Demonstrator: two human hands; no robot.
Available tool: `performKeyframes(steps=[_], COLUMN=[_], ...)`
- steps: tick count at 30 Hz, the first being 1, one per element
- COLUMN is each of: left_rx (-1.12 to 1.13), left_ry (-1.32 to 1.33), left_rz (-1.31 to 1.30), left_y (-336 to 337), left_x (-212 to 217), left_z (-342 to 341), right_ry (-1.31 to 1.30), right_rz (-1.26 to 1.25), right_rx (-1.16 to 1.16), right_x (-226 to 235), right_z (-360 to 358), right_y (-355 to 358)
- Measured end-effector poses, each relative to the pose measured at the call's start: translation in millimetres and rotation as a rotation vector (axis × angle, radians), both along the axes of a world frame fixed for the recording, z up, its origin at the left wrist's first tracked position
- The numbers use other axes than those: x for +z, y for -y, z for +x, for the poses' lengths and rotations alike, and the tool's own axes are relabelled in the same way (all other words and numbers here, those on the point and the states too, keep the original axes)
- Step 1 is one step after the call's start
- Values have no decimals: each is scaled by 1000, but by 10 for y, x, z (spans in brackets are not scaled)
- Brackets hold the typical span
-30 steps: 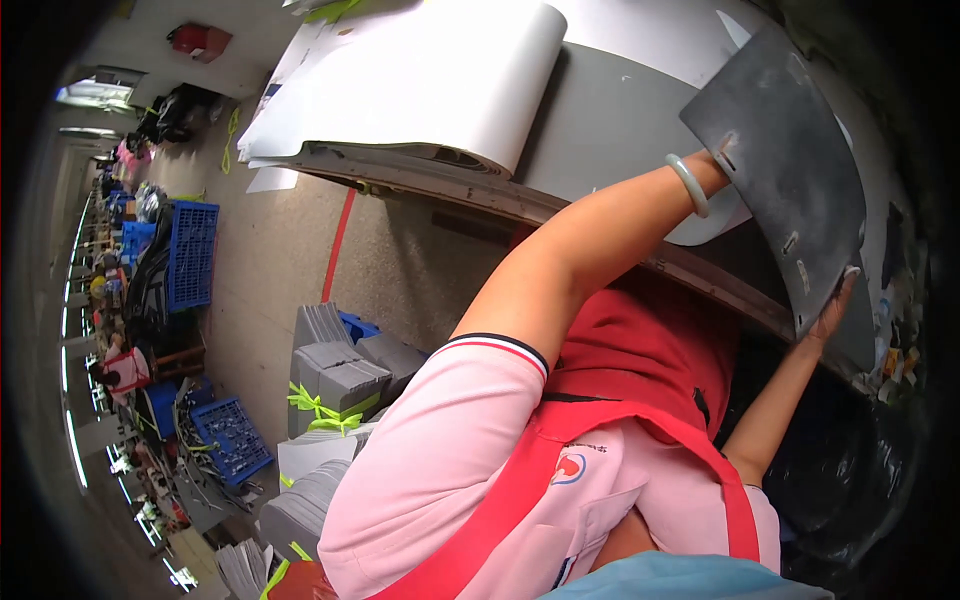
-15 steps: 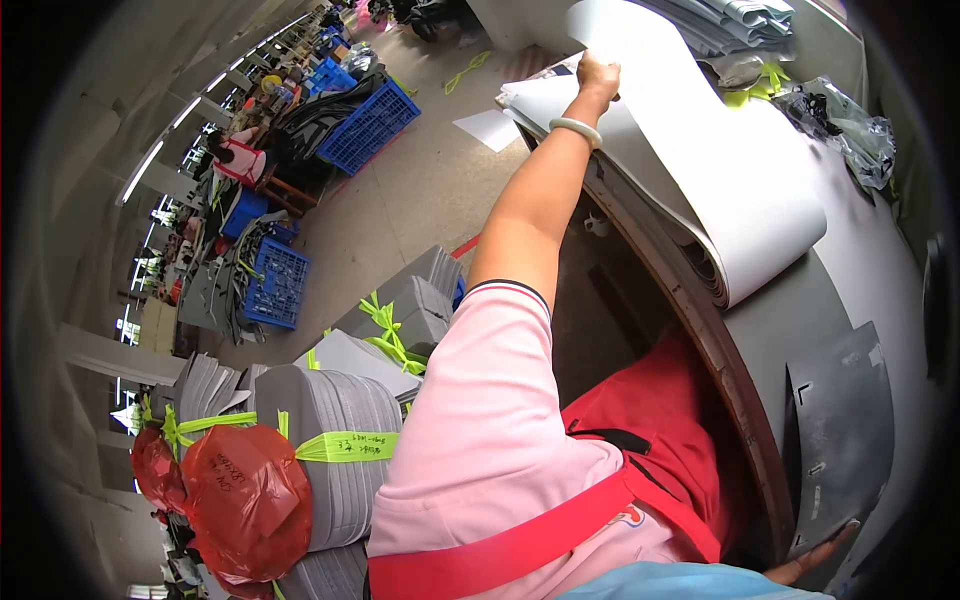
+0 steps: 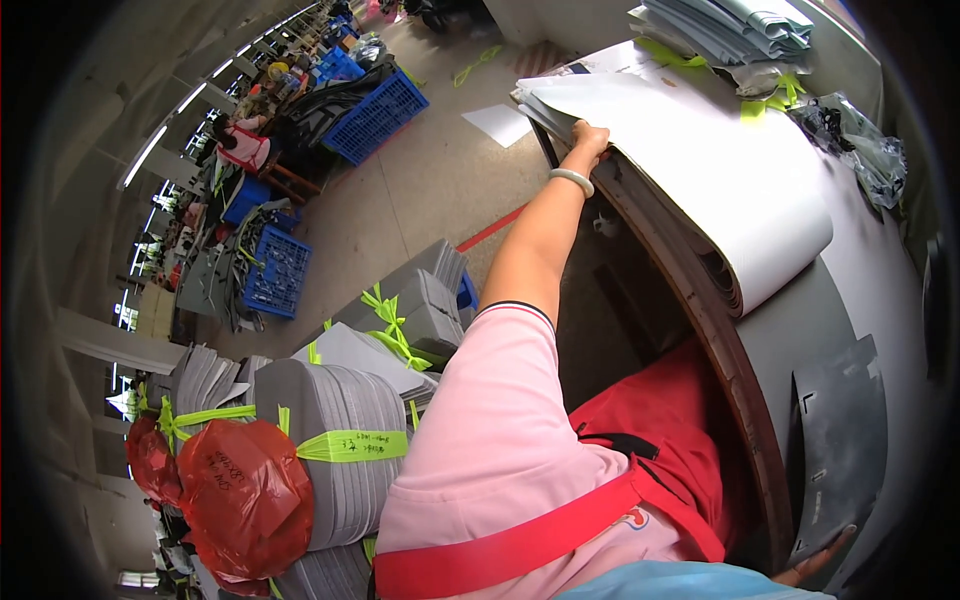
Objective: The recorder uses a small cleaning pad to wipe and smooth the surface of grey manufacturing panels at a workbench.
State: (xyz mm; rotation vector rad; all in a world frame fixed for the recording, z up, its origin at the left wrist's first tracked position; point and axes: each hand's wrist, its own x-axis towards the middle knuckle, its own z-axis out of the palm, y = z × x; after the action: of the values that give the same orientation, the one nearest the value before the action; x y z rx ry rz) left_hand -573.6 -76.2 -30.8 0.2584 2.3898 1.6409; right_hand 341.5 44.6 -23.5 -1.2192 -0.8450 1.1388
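Observation:
My left arm, with a pale bangle, reaches to the far part of the table. My left hand (image 3: 592, 138) is closed at the near edge of a large white sheet (image 3: 690, 150), its fingertips partly hidden. That sheet lies over the table and curls round into a roll at its closer end. At the lower right, my right hand (image 3: 822, 560) grips the bottom end of a dark grey template plate (image 3: 840, 440) with small cut-out marks. Much of this hand is hidden under the plate, which lies on a grey sheet (image 3: 785, 315).
The table's brown edge (image 3: 690, 285) curves past my body. Folded sheets (image 3: 740, 35) and clear plastic bags (image 3: 855, 145) lie at the back. Tied grey stacks (image 3: 345, 400) and a red bag (image 3: 245, 500) stand on the left. Blue crates (image 3: 375, 120) and a seated person are farther off.
My left hand has come down and nearer with the edge of the white sheet. The sheet, raised before, now lies flatter over the table. My right hand stays at the plate.

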Motion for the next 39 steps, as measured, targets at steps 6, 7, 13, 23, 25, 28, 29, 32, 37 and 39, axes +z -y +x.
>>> performKeyframes(steps=[6,7,13,23,25,28,29,32,37,39], left_rx=[30,35,127,-1054,-1283,-1490,-1509,-1541,-1530,-1475], left_ry=[186,180,-634,-935,-848,-810,-794,-774,-808,-869], left_rz=[190,193,-150,366,323,205,183,140,103,106], left_y=[112,114,450,-107,-206,-209,-216,-229,-216,-221], left_x=[-25,-43,415,1199,903,565,448,251,38,-16], left_z=[463,549,465,3370,3838,4172,4241,4332,4306,4279], right_ry=[-52,-56,-182,331,391,309,310,371,522,519], right_rz=[-77,-96,-127,-159,-145,-177,-179,-142,-106,-116], right_rx=[15,14,111,449,440,477,475,428,476,470], right_x=[-87,-9,-175,-148,-278,-373,-408,-478,-325,-306], right_z=[226,54,99,-152,119,205,211,243,72,27], right_y=[-2,59,-289,-973,-1170,-1262,-1270,-1220,-1217,-1279])
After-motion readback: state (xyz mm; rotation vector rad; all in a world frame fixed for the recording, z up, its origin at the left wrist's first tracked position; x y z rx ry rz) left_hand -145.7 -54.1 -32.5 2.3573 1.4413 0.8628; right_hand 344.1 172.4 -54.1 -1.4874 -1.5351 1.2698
